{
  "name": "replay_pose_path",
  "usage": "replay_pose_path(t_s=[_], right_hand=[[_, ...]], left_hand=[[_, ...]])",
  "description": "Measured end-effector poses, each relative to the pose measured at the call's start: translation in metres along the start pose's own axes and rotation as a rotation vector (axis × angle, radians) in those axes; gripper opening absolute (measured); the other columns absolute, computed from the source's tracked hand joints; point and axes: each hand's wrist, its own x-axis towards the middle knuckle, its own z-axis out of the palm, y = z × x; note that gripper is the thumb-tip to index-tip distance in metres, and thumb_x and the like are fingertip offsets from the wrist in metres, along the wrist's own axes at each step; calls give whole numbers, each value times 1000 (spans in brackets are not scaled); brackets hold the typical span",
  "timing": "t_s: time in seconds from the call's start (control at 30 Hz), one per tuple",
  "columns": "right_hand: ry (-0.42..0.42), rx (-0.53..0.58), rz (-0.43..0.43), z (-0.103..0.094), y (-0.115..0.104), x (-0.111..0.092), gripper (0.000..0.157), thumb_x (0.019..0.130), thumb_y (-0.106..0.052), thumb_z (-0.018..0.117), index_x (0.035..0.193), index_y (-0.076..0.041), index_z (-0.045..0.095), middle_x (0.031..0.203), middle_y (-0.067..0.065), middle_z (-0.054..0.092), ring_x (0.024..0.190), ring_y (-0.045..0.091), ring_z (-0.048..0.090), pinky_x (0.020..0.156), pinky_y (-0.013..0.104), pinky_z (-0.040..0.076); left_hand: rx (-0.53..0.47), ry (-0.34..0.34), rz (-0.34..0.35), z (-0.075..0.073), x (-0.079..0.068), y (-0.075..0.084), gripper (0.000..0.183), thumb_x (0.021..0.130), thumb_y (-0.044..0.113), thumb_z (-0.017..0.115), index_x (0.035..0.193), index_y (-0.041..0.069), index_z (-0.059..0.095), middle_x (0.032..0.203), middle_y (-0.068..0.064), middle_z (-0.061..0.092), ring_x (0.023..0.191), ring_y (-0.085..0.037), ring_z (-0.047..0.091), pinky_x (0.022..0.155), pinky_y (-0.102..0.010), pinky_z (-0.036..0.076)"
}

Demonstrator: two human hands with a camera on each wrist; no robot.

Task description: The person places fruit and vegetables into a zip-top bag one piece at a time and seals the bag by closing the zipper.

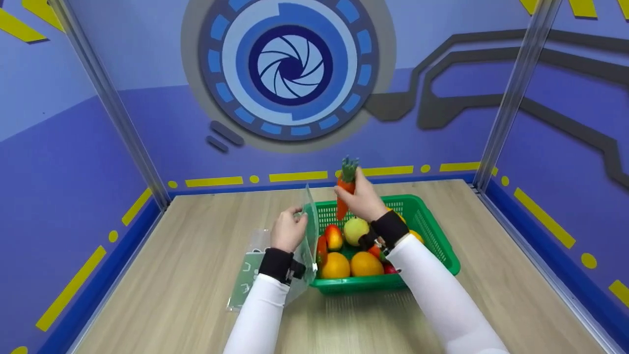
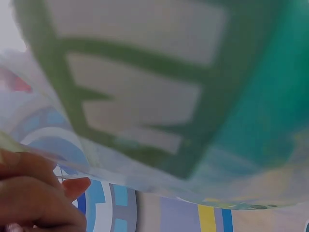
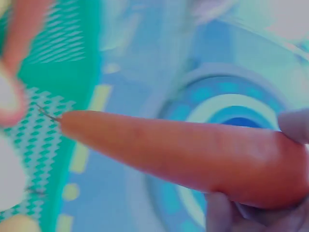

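Observation:
My right hand (image 1: 366, 200) grips an orange toy carrot (image 1: 342, 209) near its green leafy top, held upright above the green basket (image 1: 444, 253). In the right wrist view the carrot (image 3: 159, 150) lies across the picture, its thin tip toward the basket mesh. With fingers curled, my left hand (image 1: 289, 230) pinches the edge of a clear plastic bag (image 1: 309, 231), which stands up beside the basket's left side. Close up in the left wrist view, the bag (image 2: 130, 63) shows green and white print, and the hand's fingers (image 2: 34, 193) are at lower left.
Inside the basket lie oranges (image 1: 366, 264), a yellow-green round fruit (image 1: 356, 231), a red-yellow fruit (image 1: 333, 238) and several other pieces. A flat clear package with a green print (image 1: 245, 278) rests on the table left of it. Patterned panels (image 1: 162, 118) enclose the table.

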Motion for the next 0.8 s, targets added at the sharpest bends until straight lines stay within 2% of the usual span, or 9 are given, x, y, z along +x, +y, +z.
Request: replay_pose_path(t_s=[0.07,0.1,0.2,0.27,0.33,0.37,0.5,0.67,0.8], right_hand=[[65,107,-74,-2,-11,-2,52,106,-17,58,149,-2,35,140,26,53,122,39,62,102,52,52],[90,144,-105,-2,-16,-4,49,105,-15,58,148,-2,36,141,25,53,123,39,61,102,52,52],[123,243,-167,0,-26,-7,46,105,-12,58,146,-2,38,140,25,52,124,39,60,103,51,53],[133,282,-191,3,-29,-9,45,105,-12,58,145,-2,39,137,25,54,124,39,61,102,49,54],[135,313,-208,6,-30,-9,44,105,-11,58,144,-2,39,136,25,56,124,38,61,102,48,54],[134,320,-211,9,-30,-10,44,105,-11,58,144,-2,39,135,25,56,123,38,62,102,48,55],[122,314,-195,21,-24,-9,44,105,-12,58,144,-2,40,139,24,52,121,37,62,101,51,55],[94,293,-105,41,-13,-8,44,103,-15,63,141,-4,44,139,22,54,121,36,62,103,50,53],[71,284,-14,55,-6,-8,44,99,-15,69,137,-3,52,132,21,60,117,34,65,100,46,55]], left_hand=[[12,6,9,0,0,0,36,99,21,63,128,0,69,118,-19,75,91,-26,73,75,-40,57],[18,10,15,0,0,0,36,99,21,63,128,0,69,116,-19,75,88,-25,72,72,-37,56],[37,12,32,0,0,2,36,99,20,63,127,-1,69,89,-12,74,72,-20,66,61,-31,48],[41,8,35,-1,0,2,35,99,20,62,127,-1,69,72,-3,63,62,-16,56,55,-27,41],[37,-5,29,-1,0,3,36,100,19,62,128,-1,69,64,2,49,55,-14,46,52,-26,36],[37,-8,27,-1,0,4,36,100,19,62,129,-1,68,63,3,48,54,-12,45,52,-25,36],[37,-7,14,-1,1,6,36,100,19,62,130,-1,68,74,-3,63,58,-12,48,53,-24,39],[38,11,13,-3,1,9,36,99,18,61,129,-1,68,94,-15,75,65,-16,56,57,-26,44],[56,37,43,-4,0,11,34,99,17,61,126,-1,69,87,-15,74,63,-17,54,57,-27,43]])
